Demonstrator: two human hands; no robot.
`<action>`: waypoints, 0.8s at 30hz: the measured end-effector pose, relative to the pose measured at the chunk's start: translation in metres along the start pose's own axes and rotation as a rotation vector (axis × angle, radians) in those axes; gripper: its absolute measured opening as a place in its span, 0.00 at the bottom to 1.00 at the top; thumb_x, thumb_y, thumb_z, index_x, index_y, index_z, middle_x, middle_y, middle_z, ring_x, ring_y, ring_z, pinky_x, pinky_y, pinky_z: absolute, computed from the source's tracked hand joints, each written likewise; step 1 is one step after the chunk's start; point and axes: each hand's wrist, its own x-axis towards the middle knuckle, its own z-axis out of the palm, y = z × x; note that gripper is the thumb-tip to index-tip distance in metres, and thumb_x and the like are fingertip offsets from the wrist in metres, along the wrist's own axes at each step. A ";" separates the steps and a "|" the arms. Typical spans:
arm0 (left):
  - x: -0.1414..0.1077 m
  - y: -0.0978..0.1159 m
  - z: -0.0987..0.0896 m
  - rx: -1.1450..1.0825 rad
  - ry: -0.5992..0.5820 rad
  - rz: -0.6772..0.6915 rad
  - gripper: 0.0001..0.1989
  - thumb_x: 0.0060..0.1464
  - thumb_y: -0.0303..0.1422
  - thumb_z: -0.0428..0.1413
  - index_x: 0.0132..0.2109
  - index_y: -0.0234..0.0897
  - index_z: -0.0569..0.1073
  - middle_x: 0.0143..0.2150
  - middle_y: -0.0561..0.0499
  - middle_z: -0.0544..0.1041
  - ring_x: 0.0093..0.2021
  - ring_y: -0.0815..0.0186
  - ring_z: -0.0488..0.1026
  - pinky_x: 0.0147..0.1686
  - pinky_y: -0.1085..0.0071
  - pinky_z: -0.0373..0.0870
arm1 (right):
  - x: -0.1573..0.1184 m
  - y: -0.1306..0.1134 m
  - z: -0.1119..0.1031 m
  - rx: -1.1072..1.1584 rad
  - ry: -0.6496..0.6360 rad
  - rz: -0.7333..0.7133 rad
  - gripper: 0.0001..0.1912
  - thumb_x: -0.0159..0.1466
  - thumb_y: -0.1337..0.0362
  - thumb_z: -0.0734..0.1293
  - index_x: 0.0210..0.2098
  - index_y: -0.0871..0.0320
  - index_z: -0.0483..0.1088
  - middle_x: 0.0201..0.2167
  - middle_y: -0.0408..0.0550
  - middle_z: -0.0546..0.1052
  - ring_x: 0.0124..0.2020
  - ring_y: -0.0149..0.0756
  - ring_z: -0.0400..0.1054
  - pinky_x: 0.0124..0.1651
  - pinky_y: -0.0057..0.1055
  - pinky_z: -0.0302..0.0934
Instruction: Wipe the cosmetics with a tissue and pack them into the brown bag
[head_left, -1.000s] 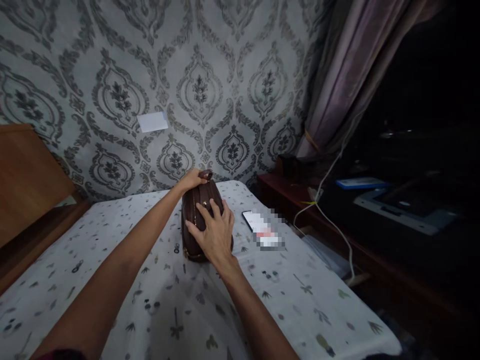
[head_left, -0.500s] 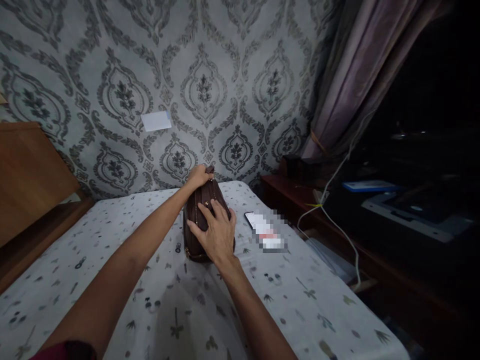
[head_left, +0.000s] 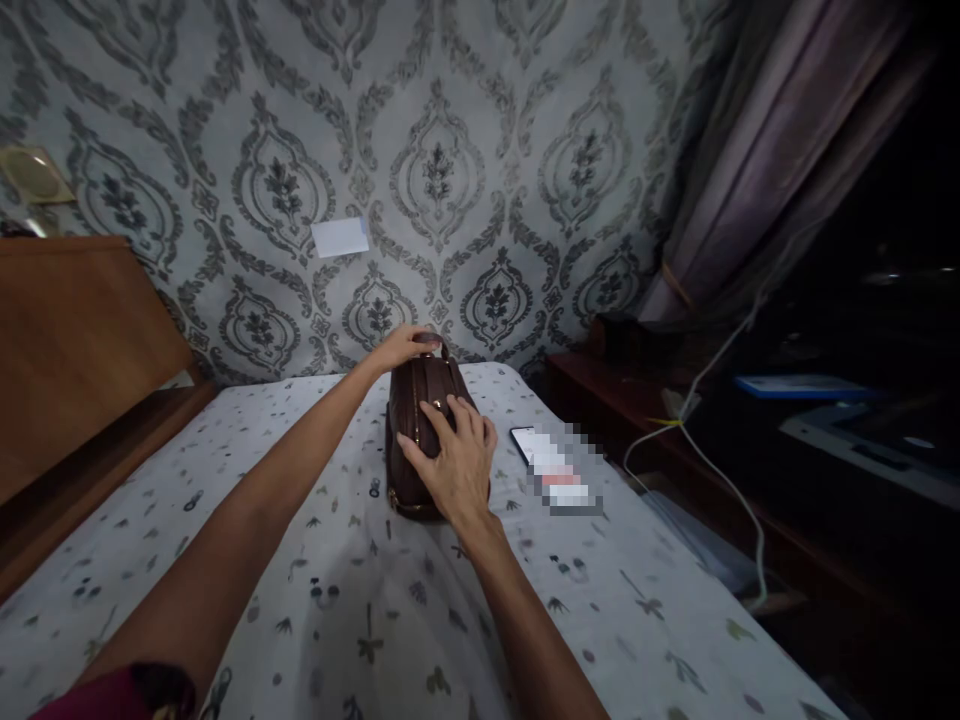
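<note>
A dark brown handbag (head_left: 405, 440) with gold zips stands on the patterned white bed sheet, its long side pointing away from me. At its far end my left hand (head_left: 405, 347) has its fingers closed at the handle (head_left: 444, 350), which arches up beside them. My right hand (head_left: 459, 465) lies spread over the near top of the bag, fingers apart and pressing on the leather around a small gold fitting. Part of the bag's right side is hidden under this hand.
A phone (head_left: 523, 440), partly blurred out, lies right of the bag on the sheet (head_left: 360, 600). A wooden headboard-like panel (head_left: 82, 350) stands left. White cables (head_left: 720, 460) hang at the right, beside a dark red ledge (head_left: 577, 385). Patterned wallpaper (head_left: 435, 180) rises behind.
The view has swung slightly left, so everything sits further right. The handle now shows as a loop beside my left fingers. My right hand keeps its place on the bag.
</note>
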 end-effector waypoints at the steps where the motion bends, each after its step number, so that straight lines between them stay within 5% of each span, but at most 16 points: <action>1: -0.002 -0.003 -0.006 0.006 0.008 -0.008 0.13 0.46 0.41 0.59 0.28 0.34 0.74 0.22 0.57 0.65 0.27 0.70 0.60 0.29 0.73 0.55 | 0.000 0.000 0.001 -0.003 0.003 -0.002 0.23 0.62 0.50 0.71 0.53 0.53 0.76 0.58 0.58 0.74 0.61 0.52 0.63 0.63 0.51 0.50; 6: -0.015 -0.021 -0.021 0.067 0.071 -0.081 0.14 0.43 0.35 0.60 0.19 0.36 0.65 0.17 0.59 0.58 0.24 0.71 0.55 0.27 0.72 0.50 | -0.001 0.001 0.003 -0.015 0.010 -0.020 0.22 0.63 0.49 0.70 0.53 0.53 0.76 0.58 0.59 0.74 0.61 0.51 0.63 0.63 0.51 0.51; 15: -0.023 -0.011 -0.007 0.086 0.208 -0.158 0.12 0.45 0.33 0.57 0.19 0.37 0.65 0.16 0.59 0.56 0.24 0.70 0.55 0.27 0.71 0.48 | -0.001 0.000 0.001 -0.017 -0.016 -0.015 0.22 0.64 0.49 0.69 0.53 0.53 0.76 0.57 0.58 0.74 0.60 0.52 0.63 0.63 0.51 0.50; 24: -0.041 0.000 -0.007 -0.014 0.150 -0.158 0.10 0.47 0.35 0.56 0.22 0.37 0.67 0.19 0.59 0.58 0.24 0.70 0.57 0.27 0.72 0.53 | 0.000 -0.001 -0.001 -0.002 -0.024 -0.005 0.23 0.63 0.50 0.71 0.54 0.53 0.76 0.58 0.59 0.74 0.61 0.52 0.63 0.63 0.51 0.50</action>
